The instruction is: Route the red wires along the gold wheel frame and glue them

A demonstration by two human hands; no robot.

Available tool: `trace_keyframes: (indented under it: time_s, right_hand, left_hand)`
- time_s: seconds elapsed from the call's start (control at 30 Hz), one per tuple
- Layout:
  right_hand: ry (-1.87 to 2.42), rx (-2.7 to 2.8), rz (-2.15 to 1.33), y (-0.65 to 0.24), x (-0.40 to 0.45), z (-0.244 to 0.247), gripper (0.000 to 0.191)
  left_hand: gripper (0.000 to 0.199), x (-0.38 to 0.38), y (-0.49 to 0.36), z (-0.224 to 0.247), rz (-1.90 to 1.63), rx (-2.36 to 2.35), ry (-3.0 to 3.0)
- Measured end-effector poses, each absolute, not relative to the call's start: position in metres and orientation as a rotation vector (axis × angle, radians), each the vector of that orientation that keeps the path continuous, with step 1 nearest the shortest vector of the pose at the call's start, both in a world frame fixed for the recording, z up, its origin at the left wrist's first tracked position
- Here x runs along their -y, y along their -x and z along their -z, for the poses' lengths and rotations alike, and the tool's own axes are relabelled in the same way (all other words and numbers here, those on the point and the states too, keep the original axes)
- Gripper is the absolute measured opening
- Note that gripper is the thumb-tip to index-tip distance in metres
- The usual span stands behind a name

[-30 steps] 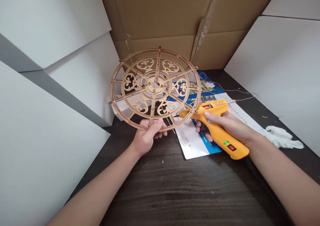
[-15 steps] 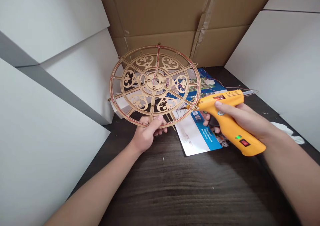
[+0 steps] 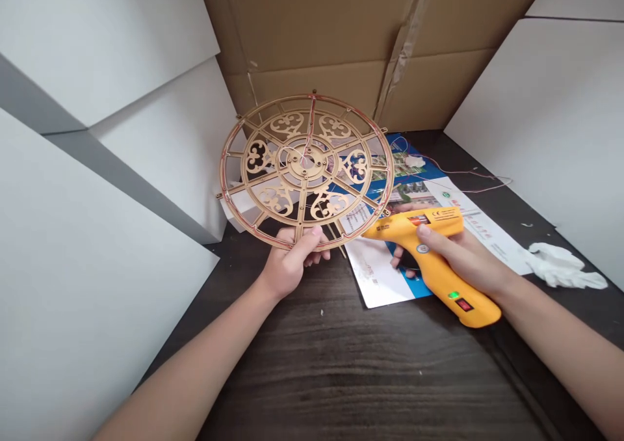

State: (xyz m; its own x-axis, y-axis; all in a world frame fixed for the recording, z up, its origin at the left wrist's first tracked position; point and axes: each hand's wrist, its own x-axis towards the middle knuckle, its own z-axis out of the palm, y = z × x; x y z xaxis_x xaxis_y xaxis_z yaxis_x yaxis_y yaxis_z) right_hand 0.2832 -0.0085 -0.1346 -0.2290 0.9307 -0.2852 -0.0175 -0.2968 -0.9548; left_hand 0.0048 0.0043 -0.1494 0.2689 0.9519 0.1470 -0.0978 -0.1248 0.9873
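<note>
My left hand (image 3: 291, 262) grips the near rim of a round gold openwork frame (image 3: 303, 223), thumb on top and fingers beneath. The frame is tilted up off the table, with scroll ornaments between its spokes. Thin red and white wire (image 3: 312, 119) runs along its rim and one spoke to the centre. My right hand (image 3: 455, 249) is wrapped round a yellow hot glue gun (image 3: 433, 259), thumb on its side and fingers at the black trigger. A green light glows on the handle. The gun's nose is at the frame's right lower rim; whether the tip touches is hidden.
Brochures (image 3: 385, 285) lie on the dark wooden table (image 3: 341, 363) under the frame and gun. At the right is a crumpled white glove (image 3: 565, 265). Loose thin wire (image 3: 480, 184) trails over the back right. White boxes (image 3: 160, 148) and a cardboard panel (image 3: 312, 25) enclose the table.
The glue gun in my right hand has moved down and slightly left, its nose lower along the frame's rim. The frame has shifted slightly right in view; my left hand keeps its hold.
</note>
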Motion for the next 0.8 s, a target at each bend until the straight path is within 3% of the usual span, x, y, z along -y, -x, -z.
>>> trace_keyframes:
  time_s: [0.5,0.8]
  right_hand:
    - [1.209,1.337,-1.660,-0.295,0.007,0.140,0.056]
    - [1.445,1.099,-1.851,-0.309,0.009,0.124,0.078]
  left_hand:
    - [0.048,-0.002,-0.005,0.146,-1.048,-0.843,-1.427]
    - [0.046,-0.002,-0.006,0.148,-1.067,-0.840,-1.429]
